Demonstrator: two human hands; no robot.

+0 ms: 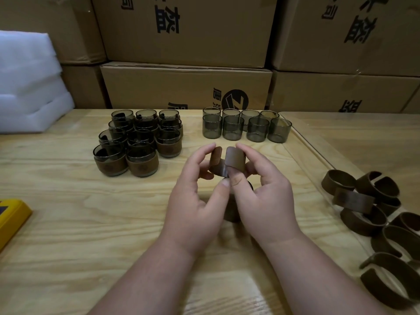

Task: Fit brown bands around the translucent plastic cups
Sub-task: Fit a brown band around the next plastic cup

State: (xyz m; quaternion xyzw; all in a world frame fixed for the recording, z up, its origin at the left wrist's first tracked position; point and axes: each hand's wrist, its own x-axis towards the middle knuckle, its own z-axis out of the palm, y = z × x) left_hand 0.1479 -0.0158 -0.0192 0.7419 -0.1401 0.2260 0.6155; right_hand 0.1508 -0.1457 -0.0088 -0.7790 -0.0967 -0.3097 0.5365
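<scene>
Both hands hold one brown band (227,163) above the table's middle. My left hand (195,196) pinches its left end, and my right hand (263,189) pinches its right end between forefinger and thumb. The band's two ends stand apart, pointing up. A dark cup (231,212) sits under the hands, mostly hidden. Several bare translucent cups (245,127) stand in rows behind. Several banded cups (136,142) cluster at the back left. Loose brown bands (372,214) lie in a heap at the right.
Stacked cardboard boxes (186,85) wall off the back of the wooden table (91,223). White foam sheets (27,87) sit at the far left. A yellow object (11,219) lies at the left edge. A clear tray rim (306,160) borders the loose bands.
</scene>
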